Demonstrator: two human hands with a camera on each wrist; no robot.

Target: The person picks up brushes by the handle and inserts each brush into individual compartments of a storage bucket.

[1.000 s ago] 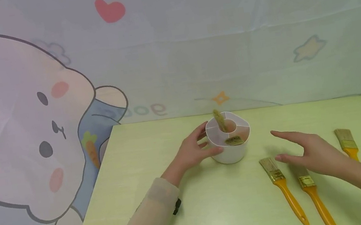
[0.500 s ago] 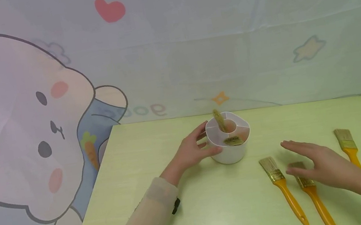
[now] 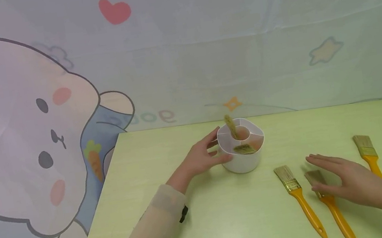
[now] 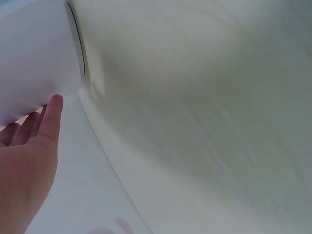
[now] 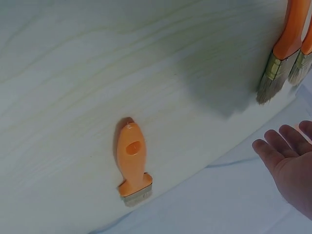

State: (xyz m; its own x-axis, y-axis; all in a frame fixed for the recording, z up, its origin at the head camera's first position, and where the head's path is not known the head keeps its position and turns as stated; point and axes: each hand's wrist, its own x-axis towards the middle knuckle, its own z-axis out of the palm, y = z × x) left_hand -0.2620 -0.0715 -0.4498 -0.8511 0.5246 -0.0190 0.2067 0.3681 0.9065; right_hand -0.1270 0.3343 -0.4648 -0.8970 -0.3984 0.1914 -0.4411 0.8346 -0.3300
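Brush (image 3: 335,209), middle of three on the table (image 3: 235,219), lies just under the right hand (image 3: 358,184), the nearer one; bristles far, handle near, the thumb crossing its metal band from above. Those fingers are straight, side by side, holding nothing. Well apart, the left hand (image 3: 202,159) grips the cup (image 3: 243,164).

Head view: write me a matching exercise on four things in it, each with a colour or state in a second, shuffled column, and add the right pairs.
Column one
1. Left hand
2. Right hand
3. Container
4. Brush handles

Column two
A. Orange
B. Holding nothing
C. Against the side of the container
D. White and divided into compartments

Right pairs: 1-C, 2-B, 3-D, 4-A
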